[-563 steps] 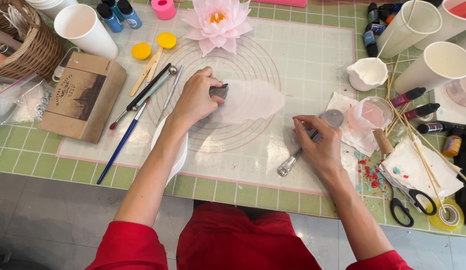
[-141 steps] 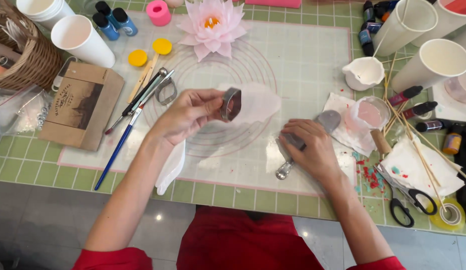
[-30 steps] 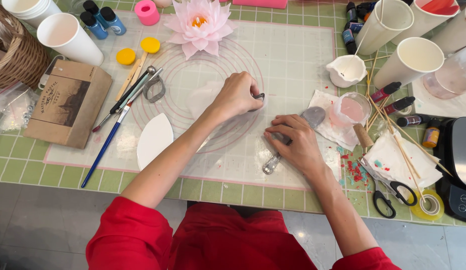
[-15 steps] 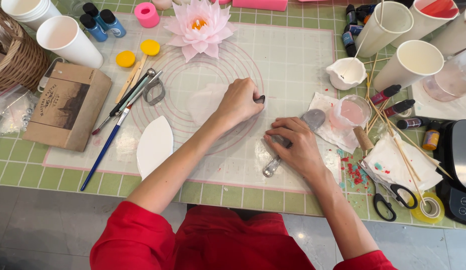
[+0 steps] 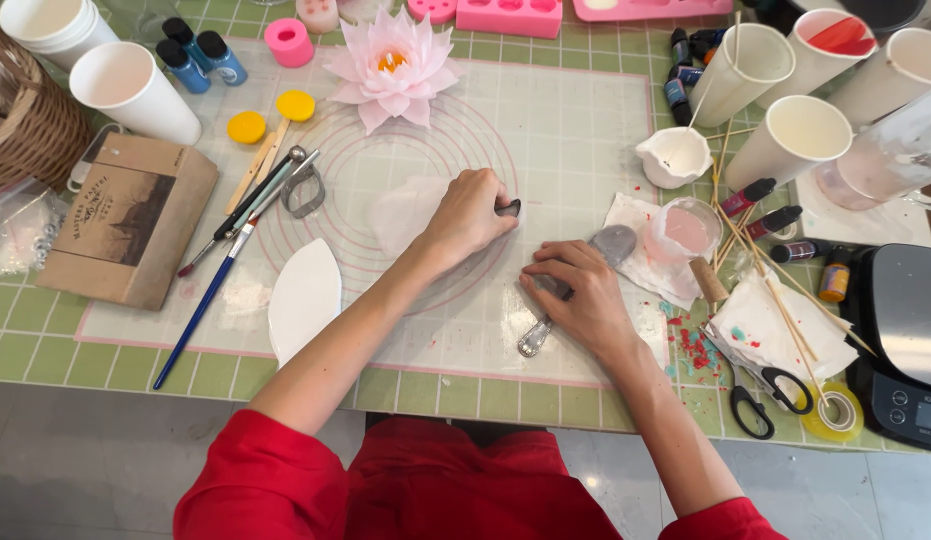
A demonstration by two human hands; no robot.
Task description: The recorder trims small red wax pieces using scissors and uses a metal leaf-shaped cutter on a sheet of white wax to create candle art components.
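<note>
My left hand (image 5: 470, 212) presses a small dark metal cutter (image 5: 509, 208) down onto a thin translucent white sheet (image 5: 405, 210) lying on the clear work mat (image 5: 575, 120). My right hand (image 5: 575, 292) rests flat on the mat, fingers laid over the handle of a metal spoon (image 5: 537, 335). The spoon's bowl (image 5: 613, 243) sticks out past my fingers. A white petal-shaped cutout (image 5: 305, 297) lies to the left of my forearm. A pink wax water lily (image 5: 393, 70) sits at the far edge of the mat.
Brushes and a metal cutter (image 5: 303, 190) lie left of the sheet. A cardboard box (image 5: 130, 230) and basket (image 5: 25, 120) stand at left. Paper cups (image 5: 790, 140), a small pink-filled cup (image 5: 685, 230), skewers, scissors (image 5: 765, 395), tape and a scale (image 5: 905, 340) crowd the right.
My left hand has stayed on the cutter at the sheet's right edge, shifting only slightly. My right hand has stayed on the spoon handle.
</note>
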